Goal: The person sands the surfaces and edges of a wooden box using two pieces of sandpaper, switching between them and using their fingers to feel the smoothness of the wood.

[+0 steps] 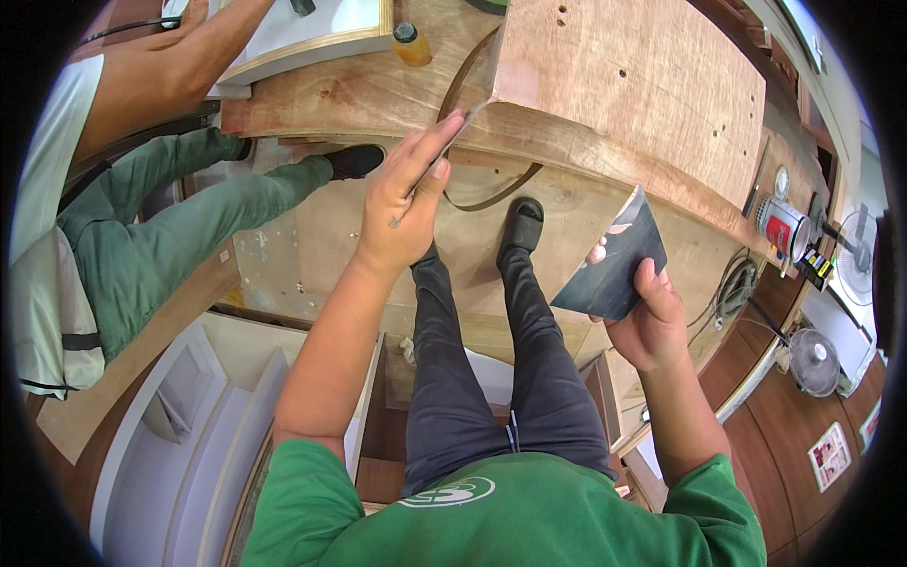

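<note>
My left hand [404, 194] is raised at the near left corner of a plywood box [628, 85], its fingers stretched out straight. A thin strip [470, 115] runs from that corner in between the fingers and thumb. Part of the strip is hidden by the hand. A brown flexible band [495, 200] hangs in a loop beside the box and down past the bench edge. My right hand [652, 317] holds a thin dark sheet [619, 265] with pale shapes on it, thumb on its face and fingers behind it. The sheet is apart from the box.
The box rests on a wooden workbench [321, 104]. A small bottle of amber liquid [412, 45] and a white panel with a wooden rim [312, 38] are on it. Another person [161, 203] stands at the left. At the right are a can [783, 227], coiled cable [737, 282] and a fan [813, 362].
</note>
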The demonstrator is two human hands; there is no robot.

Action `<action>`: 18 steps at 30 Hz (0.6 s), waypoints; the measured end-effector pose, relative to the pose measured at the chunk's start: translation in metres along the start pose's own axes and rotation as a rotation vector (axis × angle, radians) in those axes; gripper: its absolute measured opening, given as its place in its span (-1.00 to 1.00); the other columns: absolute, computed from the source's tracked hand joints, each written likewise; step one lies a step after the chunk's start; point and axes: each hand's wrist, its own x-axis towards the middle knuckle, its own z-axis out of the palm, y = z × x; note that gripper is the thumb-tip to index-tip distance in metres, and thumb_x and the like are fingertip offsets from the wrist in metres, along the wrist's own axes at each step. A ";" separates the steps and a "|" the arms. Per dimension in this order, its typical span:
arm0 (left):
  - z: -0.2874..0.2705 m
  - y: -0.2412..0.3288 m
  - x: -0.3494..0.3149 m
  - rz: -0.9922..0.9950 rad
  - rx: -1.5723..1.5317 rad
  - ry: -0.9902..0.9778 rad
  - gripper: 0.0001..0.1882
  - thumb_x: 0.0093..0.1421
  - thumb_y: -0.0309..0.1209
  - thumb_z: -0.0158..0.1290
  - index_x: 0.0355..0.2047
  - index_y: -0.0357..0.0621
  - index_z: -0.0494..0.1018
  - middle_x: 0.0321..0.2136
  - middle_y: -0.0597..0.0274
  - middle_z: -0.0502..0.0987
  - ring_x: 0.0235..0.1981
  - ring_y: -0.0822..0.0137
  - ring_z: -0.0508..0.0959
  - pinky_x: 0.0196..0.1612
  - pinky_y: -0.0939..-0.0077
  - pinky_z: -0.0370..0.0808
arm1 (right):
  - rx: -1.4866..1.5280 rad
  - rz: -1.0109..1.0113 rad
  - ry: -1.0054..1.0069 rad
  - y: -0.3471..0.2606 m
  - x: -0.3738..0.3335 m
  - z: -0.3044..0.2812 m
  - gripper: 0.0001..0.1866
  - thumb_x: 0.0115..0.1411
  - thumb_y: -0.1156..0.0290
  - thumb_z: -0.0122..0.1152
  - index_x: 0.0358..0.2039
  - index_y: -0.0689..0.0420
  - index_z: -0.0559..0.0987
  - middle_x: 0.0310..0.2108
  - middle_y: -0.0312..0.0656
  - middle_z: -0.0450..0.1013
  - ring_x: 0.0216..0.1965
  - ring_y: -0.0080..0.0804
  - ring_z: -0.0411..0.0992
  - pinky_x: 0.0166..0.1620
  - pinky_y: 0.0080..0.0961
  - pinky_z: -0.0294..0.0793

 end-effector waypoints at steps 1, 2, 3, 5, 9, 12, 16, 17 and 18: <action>0.000 0.001 -0.004 -0.026 -0.016 0.010 -0.61 0.37 -0.49 -0.02 0.20 -0.16 0.43 0.13 0.10 0.53 0.11 0.17 0.50 0.21 0.40 0.34 | -0.002 0.001 0.000 0.000 0.000 0.000 -0.41 0.36 0.10 0.14 0.24 0.21 0.31 0.06 -0.04 0.47 -0.05 -0.23 0.55 -0.27 -0.42 0.59; 0.001 0.002 -0.008 -0.026 -0.015 0.013 -0.61 0.37 -0.49 -0.02 0.20 -0.16 0.43 0.13 0.10 0.53 0.11 0.17 0.50 0.21 0.40 0.34 | -0.003 0.003 -0.002 0.000 0.000 -0.001 -0.41 0.36 0.10 0.14 0.24 0.21 0.31 0.06 -0.04 0.47 -0.05 -0.23 0.55 -0.27 -0.42 0.59; 0.002 0.003 -0.013 -0.059 -0.051 0.035 -0.60 0.38 -0.50 -0.03 0.22 -0.17 0.41 0.14 0.11 0.52 0.09 0.18 0.51 0.20 0.39 0.35 | -0.008 0.006 0.002 0.000 0.000 -0.002 -0.41 0.36 0.10 0.14 0.24 0.21 0.30 0.07 -0.04 0.47 -0.06 -0.24 0.55 -0.27 -0.42 0.59; 0.006 0.009 -0.021 -0.092 -0.090 0.059 -0.58 0.38 -0.50 -0.04 0.24 -0.18 0.39 0.16 0.12 0.51 0.07 0.19 0.51 0.19 0.39 0.35 | -0.015 0.011 0.008 -0.001 0.001 -0.001 -0.42 0.37 0.11 0.13 0.24 0.21 0.30 0.07 -0.04 0.47 -0.06 -0.24 0.56 -0.26 -0.42 0.59; 0.014 0.032 -0.044 -0.269 -0.209 0.148 -0.55 0.41 -0.52 -0.07 0.29 -0.20 0.32 0.20 0.20 0.47 -0.06 0.44 0.49 0.07 0.55 0.38 | -0.020 -0.006 0.018 0.000 0.006 0.002 -0.42 0.38 0.10 0.11 0.25 0.20 0.29 0.06 -0.03 0.47 -0.08 -0.26 0.56 -0.27 -0.42 0.58; 0.020 0.048 -0.066 -0.329 -0.452 0.202 -0.54 0.43 -0.52 -0.08 0.31 -0.27 0.27 0.17 0.22 0.46 -0.09 0.56 0.44 0.01 0.67 0.35 | 0.034 -0.011 0.031 0.003 0.015 0.009 -0.43 0.38 0.11 0.10 0.26 0.17 0.29 0.06 -0.05 0.48 -0.11 -0.27 0.56 -0.27 -0.43 0.58; 0.033 0.065 -0.091 -0.343 -0.721 0.246 -0.52 0.44 -0.51 -0.09 0.33 -0.35 0.21 0.11 0.23 0.47 -0.08 0.57 0.43 -0.01 0.73 0.33 | 0.169 0.000 0.102 0.015 0.030 0.027 -0.47 0.40 0.13 0.08 0.27 0.10 0.28 0.08 -0.09 0.47 -0.14 -0.32 0.56 -0.29 -0.44 0.58; 0.036 0.071 -0.093 -0.352 -0.775 0.259 -0.52 0.44 -0.51 -0.09 0.33 -0.36 0.19 0.10 0.23 0.47 -0.08 0.56 0.43 -0.01 0.73 0.34 | 0.199 0.000 0.126 0.017 0.034 0.031 -0.48 0.41 0.14 0.07 0.27 0.10 0.28 0.09 -0.10 0.46 -0.14 -0.33 0.56 -0.29 -0.44 0.58; 0.036 0.078 -0.094 -0.387 -0.803 0.242 -0.50 0.44 -0.50 -0.09 0.34 -0.36 0.18 0.08 0.25 0.47 -0.07 0.56 0.43 0.00 0.73 0.33 | 0.202 -0.004 0.129 0.020 0.036 0.035 -0.48 0.41 0.14 0.07 0.27 0.10 0.28 0.09 -0.10 0.46 -0.14 -0.33 0.56 -0.29 -0.44 0.58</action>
